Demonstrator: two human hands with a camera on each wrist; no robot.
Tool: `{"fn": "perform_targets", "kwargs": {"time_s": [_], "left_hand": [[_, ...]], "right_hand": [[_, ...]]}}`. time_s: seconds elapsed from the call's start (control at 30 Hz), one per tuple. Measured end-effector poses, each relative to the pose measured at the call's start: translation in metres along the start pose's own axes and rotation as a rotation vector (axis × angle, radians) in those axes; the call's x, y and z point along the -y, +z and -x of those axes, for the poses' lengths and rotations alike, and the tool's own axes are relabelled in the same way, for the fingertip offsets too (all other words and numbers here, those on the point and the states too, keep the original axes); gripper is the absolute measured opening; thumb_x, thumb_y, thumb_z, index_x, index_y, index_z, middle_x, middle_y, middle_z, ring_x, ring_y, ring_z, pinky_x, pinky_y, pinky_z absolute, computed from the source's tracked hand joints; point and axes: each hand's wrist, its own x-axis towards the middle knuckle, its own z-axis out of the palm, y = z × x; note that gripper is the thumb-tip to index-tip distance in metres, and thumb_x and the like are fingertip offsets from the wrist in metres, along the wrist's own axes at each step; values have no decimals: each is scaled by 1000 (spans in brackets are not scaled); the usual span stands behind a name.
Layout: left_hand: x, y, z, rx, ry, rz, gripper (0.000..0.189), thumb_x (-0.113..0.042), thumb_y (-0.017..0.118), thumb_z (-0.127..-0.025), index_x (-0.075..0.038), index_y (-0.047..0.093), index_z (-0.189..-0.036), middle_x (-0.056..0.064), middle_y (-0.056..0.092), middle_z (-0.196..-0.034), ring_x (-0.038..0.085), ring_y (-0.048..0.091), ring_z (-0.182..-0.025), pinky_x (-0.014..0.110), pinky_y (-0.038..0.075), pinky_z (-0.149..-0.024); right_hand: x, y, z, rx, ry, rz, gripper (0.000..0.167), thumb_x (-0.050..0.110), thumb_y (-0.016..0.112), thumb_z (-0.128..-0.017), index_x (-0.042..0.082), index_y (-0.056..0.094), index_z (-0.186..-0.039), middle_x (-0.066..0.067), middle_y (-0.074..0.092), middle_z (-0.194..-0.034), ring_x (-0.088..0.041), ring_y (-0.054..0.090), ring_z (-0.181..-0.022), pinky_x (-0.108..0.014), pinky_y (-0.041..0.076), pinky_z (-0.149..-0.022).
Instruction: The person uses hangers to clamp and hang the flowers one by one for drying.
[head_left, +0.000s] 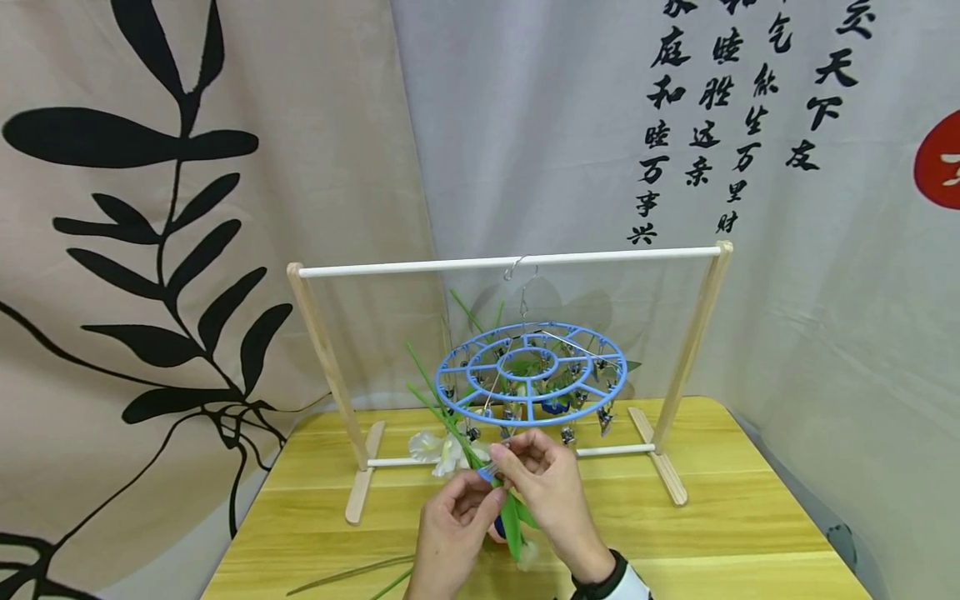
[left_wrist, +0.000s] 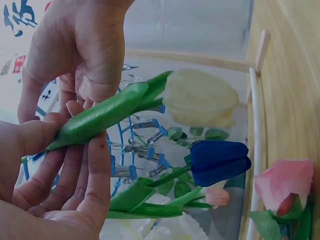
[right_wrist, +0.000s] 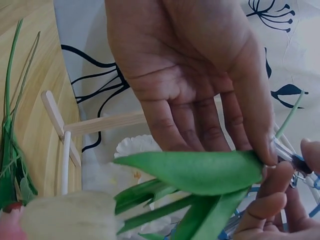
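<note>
A white tulip [left_wrist: 200,97] hangs bloom down, its green leaf [right_wrist: 200,172] by both hands. My left hand [head_left: 457,533] pinches its stem near the leaf base, fingers lying under the leaf in the left wrist view. Beside it, my right hand [head_left: 551,496] pinches a metal clip with a blue end [head_left: 487,473]; the exact grip is partly hidden by fingers. Both hands meet just below the front rim of a round blue hanger [head_left: 528,412] with several clips. A dark blue tulip [left_wrist: 220,162] hangs beyond the hands.
The hanger hooks on a white rod [head_left: 465,265] of a wooden stand [head_left: 693,350]. Behind the hands is a white flower [head_left: 435,450]. A pink rose [left_wrist: 285,185] lies on the wooden table [head_left: 735,500], with long stems [head_left: 352,573] at front left. Printed curtains stand behind.
</note>
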Motion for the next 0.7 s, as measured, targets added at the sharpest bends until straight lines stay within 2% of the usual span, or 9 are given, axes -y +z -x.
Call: {"fn": "perform_targets", "kwargs": {"time_s": [0.27,0.53,0.7], "left_hand": [[-1,1,0,-44,14,-28,22,-20,86,-109,-3,80,-121,15,83,-119,11,81,-104,21,69,-92],[-2,-2,-2,-73,25,-27,21,-18,85,-109,-1,80,-121,17,83,-119,10,81,-104,21,68,-93],[-3,-3,-1,-87,26,-28,21,-17,85,-109,-1,80,-121,18,82,-119,12,80,-105,22,69,-93]], "right_hand": [[-6,-9,1,58,-40,65,20,13,85,-109,1,80,-125,-15,84,-117,-12,82,-92,-24,69,-88],[-16,-20,4,113,-104,114,25,13,81,-111,-1,79,-132,-18,82,-118,-10,80,-94,-23,69,-87],[-23,-27,7,140,-169,161,23,9,79,-112,0,80,-133,-20,84,-120,-8,79,-95,-23,68,-84]]}}
